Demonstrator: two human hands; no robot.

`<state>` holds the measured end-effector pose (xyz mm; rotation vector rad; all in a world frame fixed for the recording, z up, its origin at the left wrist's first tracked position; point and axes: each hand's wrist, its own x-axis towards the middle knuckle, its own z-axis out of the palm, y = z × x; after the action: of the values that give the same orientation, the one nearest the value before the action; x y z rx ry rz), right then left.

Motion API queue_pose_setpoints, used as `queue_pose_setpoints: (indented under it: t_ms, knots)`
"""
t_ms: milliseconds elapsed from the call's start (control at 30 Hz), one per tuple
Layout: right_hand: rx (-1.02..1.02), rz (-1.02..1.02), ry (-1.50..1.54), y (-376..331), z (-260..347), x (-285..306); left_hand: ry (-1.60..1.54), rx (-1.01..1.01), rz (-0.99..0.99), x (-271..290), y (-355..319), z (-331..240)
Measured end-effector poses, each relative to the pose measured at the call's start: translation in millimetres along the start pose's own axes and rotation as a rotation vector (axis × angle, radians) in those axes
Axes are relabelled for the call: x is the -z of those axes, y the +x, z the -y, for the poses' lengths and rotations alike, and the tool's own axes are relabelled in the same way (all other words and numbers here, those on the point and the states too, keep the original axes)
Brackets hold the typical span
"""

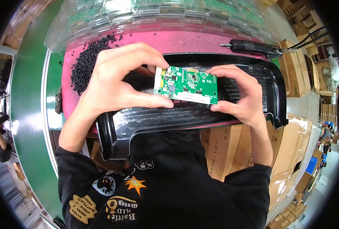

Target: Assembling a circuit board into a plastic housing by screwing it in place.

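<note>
Between my two hands is a green circuit board (188,84) with white connectors along its lower and left edges. My left hand (120,82) pinches its left end, thumb below and fingers above. At the right end, my right hand (242,91) grips the board the same way, by its upper and lower corners. Beneath the board lies a long black plastic housing (158,119), a shallow shell with raised walls, partly hidden by my hands and the board.
Small black screws (89,63) lie heaped on the pink mat (169,40) at the left. A black electric screwdriver (253,47) rests at the back right. Clear plastic trays (161,17) with green boards are stacked at the back. Cardboard boxes (224,149) stand at the right.
</note>
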<state>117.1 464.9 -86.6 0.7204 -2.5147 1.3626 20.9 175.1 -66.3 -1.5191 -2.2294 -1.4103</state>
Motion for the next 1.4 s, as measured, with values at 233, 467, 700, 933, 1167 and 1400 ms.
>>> queue_pose_setpoints:
  t_ms: [233,467,700,933,1167,1400]
  knots:
    - [-0.107,0.086,-0.029,-5,0,-1,0.012,0.272,0.374,-5,-2,-7]
    - [-0.098,0.138,-0.188,-5,4,-9,0.142,0.260,0.475,-7,-4,-4]
    - [-0.122,0.149,-0.222,-5,7,-10,0.189,0.260,0.485,-8,-4,-4]
    - [-0.148,0.129,-0.215,-7,6,-11,0.180,0.265,0.485,-9,-4,-4]
    - [-0.148,0.138,-0.217,-5,7,-13,0.174,0.285,0.490,-8,-4,-4]
    - [-0.141,0.201,-0.244,-1,13,-7,0.228,0.244,0.501,-6,-7,-6]
